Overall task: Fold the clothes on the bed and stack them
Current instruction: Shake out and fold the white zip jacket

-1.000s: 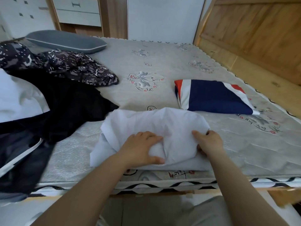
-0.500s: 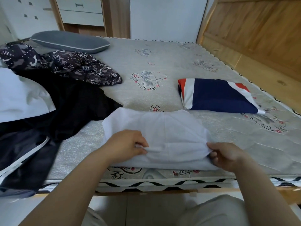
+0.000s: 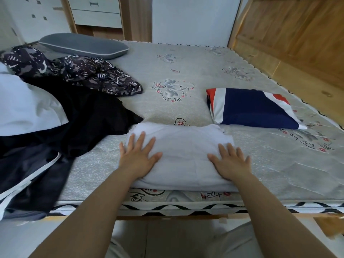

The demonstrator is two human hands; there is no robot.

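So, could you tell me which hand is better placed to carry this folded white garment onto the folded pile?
Right hand: it presses the white garment's right side, nearest the folded navy, red and white garment.

A single head-worn wide-angle view looks forward and down from the foot edge of the bed (image 3: 186, 71), close over its near edge, facing the far wall; frame edges bow, apparently from lens distortion.

white folded garment (image 3: 178, 146), navy-red-white folded garment (image 3: 251, 107), black garment (image 3: 89, 118), grey floral mattress (image 3: 186, 67)
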